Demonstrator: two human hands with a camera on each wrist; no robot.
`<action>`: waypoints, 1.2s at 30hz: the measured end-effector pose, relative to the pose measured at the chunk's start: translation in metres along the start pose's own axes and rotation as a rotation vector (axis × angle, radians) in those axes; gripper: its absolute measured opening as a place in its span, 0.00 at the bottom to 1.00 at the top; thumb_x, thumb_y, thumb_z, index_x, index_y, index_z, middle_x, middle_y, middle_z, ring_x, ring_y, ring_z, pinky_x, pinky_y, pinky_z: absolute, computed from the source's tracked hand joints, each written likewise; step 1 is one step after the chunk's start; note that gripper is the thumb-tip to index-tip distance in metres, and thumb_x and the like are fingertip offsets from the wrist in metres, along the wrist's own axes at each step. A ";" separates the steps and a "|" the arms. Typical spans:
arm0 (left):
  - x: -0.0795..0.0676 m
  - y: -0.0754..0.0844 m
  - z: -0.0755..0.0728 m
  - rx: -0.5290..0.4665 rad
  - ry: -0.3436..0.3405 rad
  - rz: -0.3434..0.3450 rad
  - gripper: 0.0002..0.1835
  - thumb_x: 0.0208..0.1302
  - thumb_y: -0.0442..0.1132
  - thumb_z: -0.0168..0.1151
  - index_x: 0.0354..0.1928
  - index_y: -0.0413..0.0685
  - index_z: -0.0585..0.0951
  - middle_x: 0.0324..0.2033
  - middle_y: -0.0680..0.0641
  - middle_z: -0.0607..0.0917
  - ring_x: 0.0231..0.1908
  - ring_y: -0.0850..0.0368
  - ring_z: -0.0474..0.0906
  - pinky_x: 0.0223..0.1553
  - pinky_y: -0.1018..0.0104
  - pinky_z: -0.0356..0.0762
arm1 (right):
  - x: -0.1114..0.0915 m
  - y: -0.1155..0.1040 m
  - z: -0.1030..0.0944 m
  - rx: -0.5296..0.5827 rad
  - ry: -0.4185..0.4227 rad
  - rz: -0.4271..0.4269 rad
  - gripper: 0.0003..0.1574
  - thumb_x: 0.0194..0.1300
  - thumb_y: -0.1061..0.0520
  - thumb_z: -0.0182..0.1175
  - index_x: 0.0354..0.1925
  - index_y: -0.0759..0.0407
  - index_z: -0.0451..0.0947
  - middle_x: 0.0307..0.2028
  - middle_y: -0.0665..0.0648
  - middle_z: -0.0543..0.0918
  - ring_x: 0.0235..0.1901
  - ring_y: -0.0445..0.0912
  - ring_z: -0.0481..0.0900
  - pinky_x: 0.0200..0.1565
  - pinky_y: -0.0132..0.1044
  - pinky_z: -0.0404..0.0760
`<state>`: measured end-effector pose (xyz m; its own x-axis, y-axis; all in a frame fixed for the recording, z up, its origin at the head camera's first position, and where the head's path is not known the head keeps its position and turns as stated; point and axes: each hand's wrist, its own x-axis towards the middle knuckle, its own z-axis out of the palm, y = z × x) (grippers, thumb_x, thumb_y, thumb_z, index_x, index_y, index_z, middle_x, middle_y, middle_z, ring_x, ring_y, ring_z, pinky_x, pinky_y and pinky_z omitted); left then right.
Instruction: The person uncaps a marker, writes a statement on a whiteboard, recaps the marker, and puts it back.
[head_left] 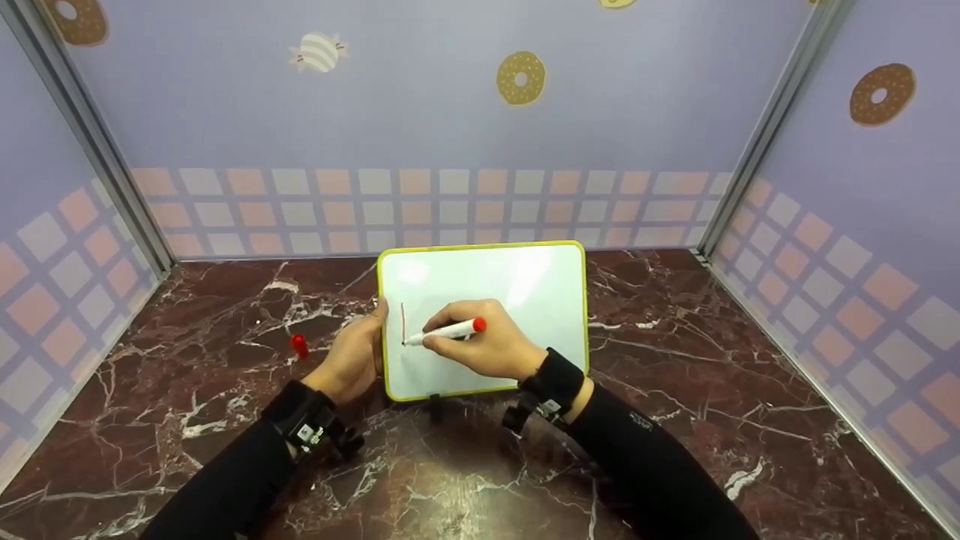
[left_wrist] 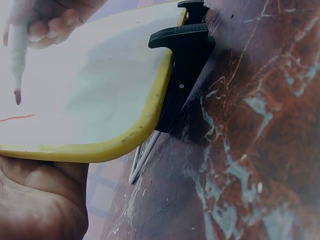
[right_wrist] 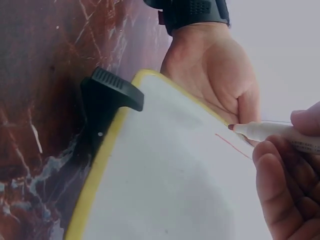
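Observation:
A whiteboard (head_left: 487,277) with a yellow rim leans back in a black stand (left_wrist: 182,75) on the dark marbled table. At its left edge, my left hand (head_left: 352,356) grips the rim, with the fingers mostly hidden behind the board. Between thumb and fingers my right hand (head_left: 491,341) pinches a white marker (head_left: 454,331) with a red end, uncapped and pointing left. A short, near-vertical red line (head_left: 403,319) is drawn on the board's left part. The marker's tip (left_wrist: 18,96) is near the line; whether it touches the surface I cannot tell.
A red marker cap (head_left: 299,346) lies on the table (head_left: 187,465) left of my left hand. Patterned panels (head_left: 420,112) rise behind the board and on both sides, with metal posts (head_left: 772,127) at the corners.

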<state>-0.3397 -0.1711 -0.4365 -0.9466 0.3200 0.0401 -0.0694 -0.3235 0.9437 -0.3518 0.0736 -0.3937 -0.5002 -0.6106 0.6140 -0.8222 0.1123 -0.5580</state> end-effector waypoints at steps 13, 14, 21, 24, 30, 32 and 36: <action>0.000 0.000 0.000 0.015 0.007 -0.012 0.40 0.90 0.65 0.39 0.75 0.35 0.73 0.59 0.39 0.87 0.61 0.42 0.86 0.63 0.42 0.86 | 0.001 0.005 -0.002 -0.016 0.126 -0.057 0.08 0.73 0.60 0.76 0.47 0.64 0.92 0.39 0.56 0.93 0.32 0.44 0.85 0.36 0.35 0.82; 0.000 0.000 0.000 0.012 0.009 -0.011 0.39 0.90 0.65 0.39 0.74 0.35 0.73 0.59 0.39 0.87 0.61 0.42 0.86 0.63 0.42 0.86 | 0.001 0.005 -0.002 -0.015 0.129 -0.054 0.08 0.73 0.60 0.77 0.47 0.64 0.92 0.39 0.56 0.93 0.32 0.44 0.85 0.36 0.34 0.82; -0.001 0.000 0.001 0.008 -0.002 0.000 0.38 0.91 0.63 0.37 0.75 0.36 0.73 0.60 0.40 0.87 0.62 0.43 0.85 0.63 0.42 0.85 | 0.002 0.005 -0.001 -0.028 0.131 -0.040 0.09 0.73 0.60 0.77 0.48 0.64 0.92 0.40 0.56 0.93 0.33 0.43 0.85 0.37 0.35 0.83; -0.001 0.000 0.001 0.013 0.004 0.003 0.38 0.91 0.63 0.38 0.75 0.35 0.73 0.59 0.40 0.88 0.61 0.43 0.86 0.62 0.42 0.86 | 0.001 0.006 0.000 -0.030 0.129 -0.039 0.09 0.74 0.60 0.76 0.49 0.64 0.92 0.41 0.57 0.93 0.33 0.43 0.85 0.37 0.35 0.83; 0.000 -0.001 0.001 0.009 -0.003 0.003 0.39 0.90 0.64 0.37 0.74 0.33 0.73 0.59 0.40 0.88 0.61 0.43 0.86 0.62 0.43 0.86 | 0.001 0.008 0.001 -0.035 0.128 -0.031 0.10 0.74 0.60 0.77 0.49 0.65 0.92 0.41 0.57 0.93 0.34 0.43 0.85 0.37 0.34 0.83; 0.001 -0.001 0.001 0.011 -0.003 -0.001 0.39 0.90 0.64 0.37 0.73 0.33 0.73 0.59 0.40 0.87 0.60 0.43 0.86 0.62 0.43 0.86 | 0.000 0.008 0.001 -0.037 0.131 -0.032 0.10 0.73 0.60 0.77 0.49 0.64 0.92 0.41 0.56 0.93 0.33 0.43 0.85 0.37 0.34 0.82; 0.002 -0.001 0.001 0.007 0.002 -0.007 0.39 0.90 0.64 0.37 0.72 0.33 0.72 0.58 0.40 0.87 0.60 0.44 0.86 0.62 0.43 0.86 | 0.000 0.009 0.002 -0.037 0.137 -0.037 0.10 0.73 0.60 0.77 0.49 0.63 0.92 0.41 0.56 0.93 0.32 0.43 0.84 0.36 0.34 0.82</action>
<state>-0.3410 -0.1691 -0.4369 -0.9468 0.3201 0.0331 -0.0733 -0.3147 0.9463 -0.3585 0.0733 -0.3992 -0.5001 -0.5023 0.7054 -0.8487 0.1225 -0.5145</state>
